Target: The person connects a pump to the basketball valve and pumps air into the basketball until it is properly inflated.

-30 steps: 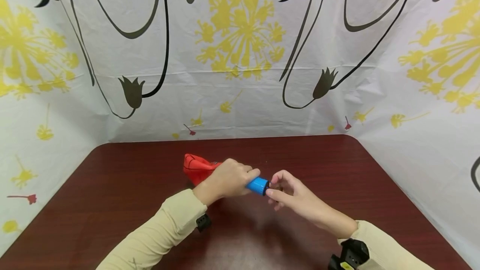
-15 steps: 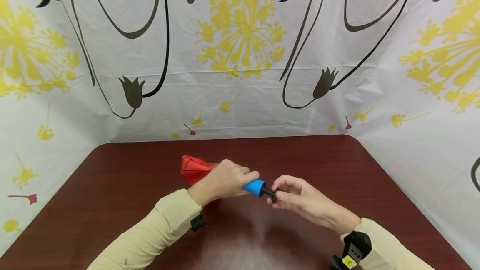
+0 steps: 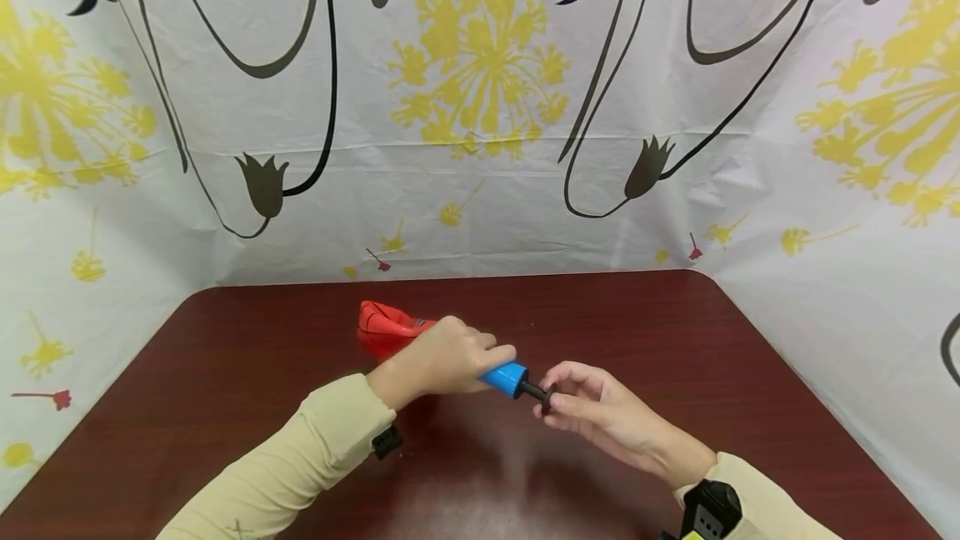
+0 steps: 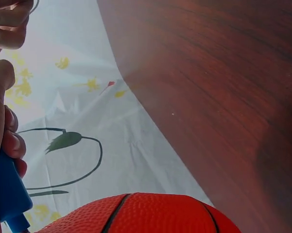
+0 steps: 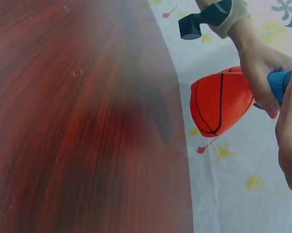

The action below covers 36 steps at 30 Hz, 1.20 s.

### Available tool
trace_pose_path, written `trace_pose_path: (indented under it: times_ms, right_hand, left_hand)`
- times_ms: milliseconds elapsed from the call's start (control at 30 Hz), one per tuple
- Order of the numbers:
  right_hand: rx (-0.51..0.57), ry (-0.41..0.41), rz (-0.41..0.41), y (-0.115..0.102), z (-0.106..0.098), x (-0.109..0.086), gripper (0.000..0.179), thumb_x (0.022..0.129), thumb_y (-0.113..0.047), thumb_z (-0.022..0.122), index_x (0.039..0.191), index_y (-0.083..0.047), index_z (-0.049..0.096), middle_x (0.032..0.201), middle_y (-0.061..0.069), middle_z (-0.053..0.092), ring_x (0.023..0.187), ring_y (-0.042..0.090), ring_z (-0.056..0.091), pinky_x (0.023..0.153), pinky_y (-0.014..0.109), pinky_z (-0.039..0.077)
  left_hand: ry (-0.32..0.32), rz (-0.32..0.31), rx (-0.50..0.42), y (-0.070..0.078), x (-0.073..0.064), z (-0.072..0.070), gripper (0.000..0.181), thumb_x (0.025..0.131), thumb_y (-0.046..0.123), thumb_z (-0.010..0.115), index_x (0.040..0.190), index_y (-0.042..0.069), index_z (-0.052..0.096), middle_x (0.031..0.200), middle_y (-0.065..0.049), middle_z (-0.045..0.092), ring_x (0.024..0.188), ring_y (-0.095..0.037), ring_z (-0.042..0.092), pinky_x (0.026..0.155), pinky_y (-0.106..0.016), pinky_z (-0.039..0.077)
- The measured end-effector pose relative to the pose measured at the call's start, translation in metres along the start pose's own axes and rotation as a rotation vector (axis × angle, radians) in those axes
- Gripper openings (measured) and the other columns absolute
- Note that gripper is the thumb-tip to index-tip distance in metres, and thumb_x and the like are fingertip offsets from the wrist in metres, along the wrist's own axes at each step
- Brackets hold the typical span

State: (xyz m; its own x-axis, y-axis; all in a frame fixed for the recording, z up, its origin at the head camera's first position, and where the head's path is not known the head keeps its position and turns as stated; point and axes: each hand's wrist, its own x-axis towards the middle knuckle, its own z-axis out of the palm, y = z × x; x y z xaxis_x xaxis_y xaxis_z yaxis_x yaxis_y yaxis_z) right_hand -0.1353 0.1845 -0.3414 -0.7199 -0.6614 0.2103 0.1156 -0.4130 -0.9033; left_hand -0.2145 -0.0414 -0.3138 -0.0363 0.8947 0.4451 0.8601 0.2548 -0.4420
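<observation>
My left hand (image 3: 442, 361) grips the blue barrel of a small hand pump (image 3: 504, 378). Out of the barrel's right end sticks a short length of black rod, whose black handle (image 3: 549, 398) my right hand (image 3: 607, 415) holds between thumb and fingers. Beyond the left hand is a red, limp, partly collapsed basketball (image 3: 386, 330) with black seams. The right wrist view shows this ball (image 5: 221, 102) sagging and creased. In the left wrist view the pump's nozzle end points toward the ball (image 4: 155, 213); where they meet is largely hidden.
Below the hands lies a dark red-brown wooden table (image 3: 262, 340) with rounded far corners. A white sheet (image 3: 480, 215) printed with yellow flowers and dark stems hangs behind it and along both sides. Both wrists carry black cameras.
The pump's rod, at first hidden in the barrel, has come partly out with the right hand on its handle. The left hand and ball have shifted slightly left.
</observation>
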Motion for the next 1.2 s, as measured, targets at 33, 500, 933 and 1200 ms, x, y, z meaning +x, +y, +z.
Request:
trace_pose_path:
  times_ms: [33, 500, 933, 1200]
  right_hand:
    - [0.002, -0.001, -0.009, 0.001, 0.000, -0.002, 0.026, 0.090, 0.007, 0.040, 0.104, -0.007, 0.056, 0.103, 0.006, 0.053, 0.094, 0.019, 0.058, 0.083, 0.028, 0.044]
    - [0.000, -0.080, -0.068, -0.006, -0.012, -0.039, 0.033, 0.090, 0.012, 0.031, 0.110, -0.004, 0.052, 0.107, 0.006, 0.053, 0.098, 0.017, 0.056, 0.084, 0.026, 0.044]
    - [-0.094, 0.036, -0.148, 0.014, -0.003, 0.011, 0.024, 0.089, 0.006, 0.043, 0.100, -0.009, 0.058, 0.092, 0.002, 0.059, 0.085, 0.013, 0.061, 0.074, 0.024, 0.048]
    - [-0.100, 0.014, -0.146, 0.008, 0.001, 0.018, 0.023, 0.088, 0.005, 0.045, 0.100, -0.008, 0.059, 0.094, 0.003, 0.060, 0.086, 0.013, 0.061, 0.075, 0.026, 0.048]
  left_hand:
    - [-0.007, 0.003, 0.001, -0.001, 0.000, -0.001, 0.030, 0.074, 0.039, 0.067, 0.082, 0.016, 0.050, 0.055, 0.006, 0.049, 0.043, -0.003, 0.044, 0.044, -0.014, 0.035]
    - [0.013, -0.044, 0.028, -0.019, -0.038, -0.001, 0.037, 0.068, 0.040, 0.071, 0.084, 0.014, 0.050, 0.060, 0.005, 0.054, 0.048, -0.005, 0.053, 0.046, -0.017, 0.041]
    - [0.039, -0.051, 0.009, -0.007, -0.017, 0.004, 0.033, 0.070, 0.038, 0.070, 0.083, 0.014, 0.052, 0.059, 0.005, 0.053, 0.046, -0.005, 0.050, 0.045, -0.017, 0.039]
    - [0.048, -0.058, 0.007, -0.009, -0.019, -0.002, 0.032, 0.070, 0.038, 0.069, 0.082, 0.015, 0.051, 0.057, 0.005, 0.052, 0.044, -0.005, 0.049, 0.044, -0.016, 0.037]
